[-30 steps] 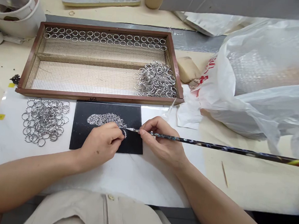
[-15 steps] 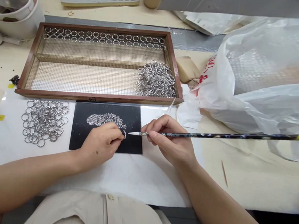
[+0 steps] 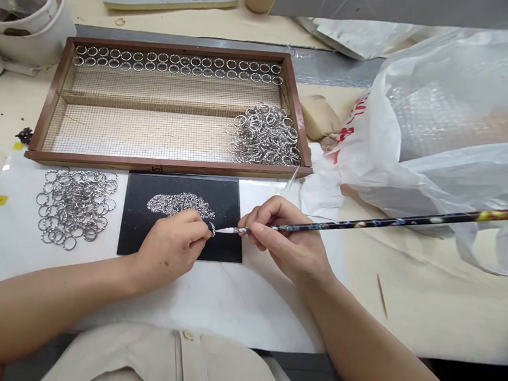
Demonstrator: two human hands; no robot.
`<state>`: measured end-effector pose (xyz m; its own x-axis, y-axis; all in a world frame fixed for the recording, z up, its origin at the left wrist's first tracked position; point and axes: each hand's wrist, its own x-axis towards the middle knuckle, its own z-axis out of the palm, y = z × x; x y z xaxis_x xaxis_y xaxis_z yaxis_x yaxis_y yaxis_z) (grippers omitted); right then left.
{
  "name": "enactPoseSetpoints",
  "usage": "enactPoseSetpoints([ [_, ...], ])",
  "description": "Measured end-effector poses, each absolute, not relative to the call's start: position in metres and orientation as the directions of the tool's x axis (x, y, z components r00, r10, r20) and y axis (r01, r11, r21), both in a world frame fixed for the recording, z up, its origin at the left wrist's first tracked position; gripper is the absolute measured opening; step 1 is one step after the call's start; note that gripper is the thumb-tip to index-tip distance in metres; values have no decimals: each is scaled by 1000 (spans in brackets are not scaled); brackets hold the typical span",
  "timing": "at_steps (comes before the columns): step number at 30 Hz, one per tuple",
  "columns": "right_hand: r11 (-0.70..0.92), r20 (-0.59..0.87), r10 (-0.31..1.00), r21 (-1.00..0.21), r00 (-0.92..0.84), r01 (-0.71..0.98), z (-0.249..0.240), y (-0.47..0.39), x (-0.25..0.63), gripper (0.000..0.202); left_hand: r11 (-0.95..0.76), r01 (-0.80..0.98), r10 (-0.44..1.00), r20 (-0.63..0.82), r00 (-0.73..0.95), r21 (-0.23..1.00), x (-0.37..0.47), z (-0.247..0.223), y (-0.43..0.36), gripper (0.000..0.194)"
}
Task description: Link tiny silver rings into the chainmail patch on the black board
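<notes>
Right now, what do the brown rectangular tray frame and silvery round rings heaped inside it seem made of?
Brown rectangular tray frame: probably stained wood, judging by reddish-brown boards. Silvery round rings: likely polished metal, from bright glints; plating unclear.

Bright, fairly even light here, with soft shadow on the white sheet [image 3: 265, 310] below the right hand [image 3: 291, 241]. Highlights shine across the plastic bag [image 3: 447, 112] beyond it; the far right edge goes soft and dark, and wide-angle stretch bends the outer view. The left hand [image 3: 171, 245] looks reasonably sharp.
</notes>
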<state>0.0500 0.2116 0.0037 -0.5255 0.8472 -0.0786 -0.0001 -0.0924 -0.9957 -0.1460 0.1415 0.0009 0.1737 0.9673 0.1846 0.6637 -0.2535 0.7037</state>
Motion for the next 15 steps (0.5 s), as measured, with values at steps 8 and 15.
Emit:
enactPoseSetpoints([
  [8, -81, -74, 845, -997, -529, 9, 4, 212, 49, 17, -267, 673, 964, 192, 186, 690, -146, 1, 142, 20],
  [15, -66, -82, 849, -997, -523, 49, 4, 212, 49, 18, -263, 679, 965, 186, 186, 685, -146, 1, 142, 20],
])
